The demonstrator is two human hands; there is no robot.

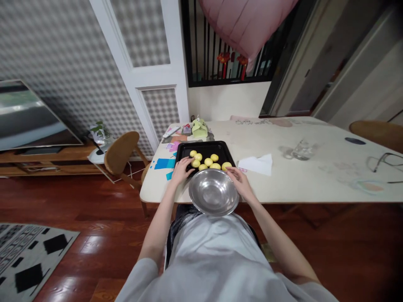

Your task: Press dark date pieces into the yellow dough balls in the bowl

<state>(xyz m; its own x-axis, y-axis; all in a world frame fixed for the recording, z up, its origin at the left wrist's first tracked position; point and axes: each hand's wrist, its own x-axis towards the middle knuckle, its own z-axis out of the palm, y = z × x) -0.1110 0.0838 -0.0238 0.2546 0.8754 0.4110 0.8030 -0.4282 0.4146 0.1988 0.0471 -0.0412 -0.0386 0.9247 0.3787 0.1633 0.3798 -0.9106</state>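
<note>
A black tray [224, 152] lies on the table and holds several yellow round fruits [208, 162]. In front of it, at the table's front edge, is a shiny metal bowl [214, 192] with nothing inside. My left hand [181, 169] is over the tray's left side, its fingers apart and the fingertips beside the leftmost fruits. On the right, my right hand [239, 181] is at the bowl's right rim, its fingertips against the rightmost yellow fruit [226, 165]. Whether its fingers grip that fruit or the rim is hard to make out.
White paper [256, 164] lies right of the tray, with a clear glass object [302, 150] and glasses [385, 159] farther right. Behind the tray stands a green box [199, 128]. A wooden chair [122, 153] is left; a pink balloon [245, 25] hangs above.
</note>
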